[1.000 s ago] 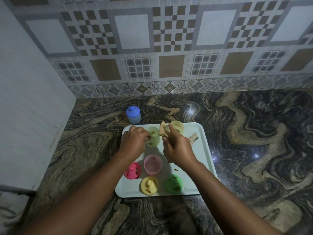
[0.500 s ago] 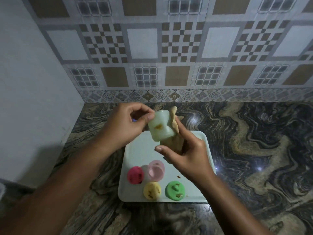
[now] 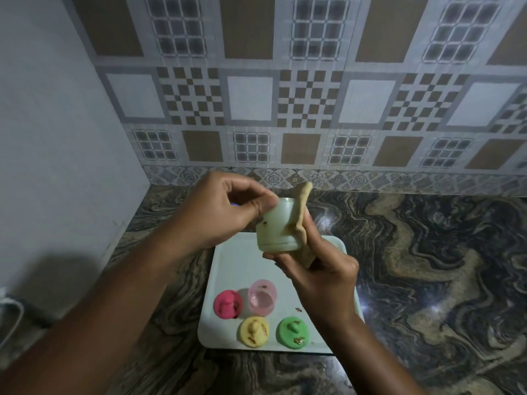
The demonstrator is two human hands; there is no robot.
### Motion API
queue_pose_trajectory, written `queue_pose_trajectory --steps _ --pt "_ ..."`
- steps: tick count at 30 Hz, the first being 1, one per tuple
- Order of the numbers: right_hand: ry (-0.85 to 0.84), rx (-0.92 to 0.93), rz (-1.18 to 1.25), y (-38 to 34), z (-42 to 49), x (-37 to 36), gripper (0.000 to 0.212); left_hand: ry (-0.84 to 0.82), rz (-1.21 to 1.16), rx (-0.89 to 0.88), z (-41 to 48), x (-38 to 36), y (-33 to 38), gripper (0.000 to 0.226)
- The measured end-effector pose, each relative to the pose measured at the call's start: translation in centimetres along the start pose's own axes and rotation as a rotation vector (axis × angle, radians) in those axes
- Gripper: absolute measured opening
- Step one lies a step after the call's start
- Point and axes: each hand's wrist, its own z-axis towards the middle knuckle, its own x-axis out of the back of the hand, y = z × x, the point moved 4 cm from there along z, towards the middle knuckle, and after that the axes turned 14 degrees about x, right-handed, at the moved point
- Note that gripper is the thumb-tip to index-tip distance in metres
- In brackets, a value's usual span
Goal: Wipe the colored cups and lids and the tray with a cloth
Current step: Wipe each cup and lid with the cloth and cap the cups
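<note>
My left hand (image 3: 225,212) pinches the base of a pale green cup (image 3: 275,226) and holds it tilted above the tray. A small brown speck shows on the cup's side. My right hand (image 3: 319,269) grips a beige cloth (image 3: 299,220) and presses it against the cup's right side and rim. Below lies the pale tray (image 3: 228,269). On it stand a pink cup (image 3: 262,299), a red lid (image 3: 228,305), a yellow lid (image 3: 254,332) and a green lid (image 3: 293,329), the lids carrying brown stains.
The tray sits on a dark marbled counter (image 3: 427,266). A plain wall (image 3: 57,166) closes the left side and a patterned tiled wall (image 3: 313,95) the back. A sliver of a blue cup (image 3: 234,204) peeks out behind my left hand. Crumbs (image 3: 299,309) lie on the tray.
Both hands lifted the pale green cup and the cloth off the tray. The cloth now lies against the cup's side, and the view has tilted upward.
</note>
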Motion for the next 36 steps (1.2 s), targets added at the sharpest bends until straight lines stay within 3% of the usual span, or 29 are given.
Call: queue_pose_trajectory --steps 2,5,9,11,15,18,20,24,31,36 --pt "0.064 -0.120 0.121 0.2 0.0 0.3 0.076 -0.054 -0.104 0.043 -0.2 0.2 0.1 0.025" --pt "0.080 -0.142 0.145 0.0 0.5 0.6 0.076 -0.002 -0.040 0.026 -0.1 0.3 0.0 0.013" --pt "-0.047 0.206 -0.188 -1.3 0.9 0.4 0.065 0.076 0.077 -0.073 -0.6 -0.4 1.3 0.002" --pt "-0.031 0.251 -0.219 -1.4 0.9 0.3 0.067 0.080 0.100 -0.124 -1.1 -0.9 2.2 0.007" --pt "0.105 -0.012 0.046 -0.2 0.1 0.7 0.070 0.055 -0.020 -0.054 -1.2 -0.3 1.9 0.029" --pt "0.134 -0.071 0.113 -0.2 0.4 0.9 0.064 -0.001 -0.051 0.038 -0.8 0.0 1.2 0.026" --pt "0.098 0.003 0.072 -0.8 1.1 1.0 0.063 0.001 -0.095 0.053 -0.7 0.1 1.4 0.022" --pt "-0.007 0.292 -0.284 -2.3 1.7 0.6 0.067 0.051 0.059 -0.058 -1.1 -0.2 2.5 0.015" --pt "0.114 0.030 -0.048 -1.1 1.6 1.0 0.073 0.001 -0.108 -0.048 -0.9 0.0 2.1 0.029" --pt "0.002 0.244 -0.276 -2.1 1.5 0.6 0.061 0.074 0.023 -0.099 -0.6 -0.7 2.0 0.005"
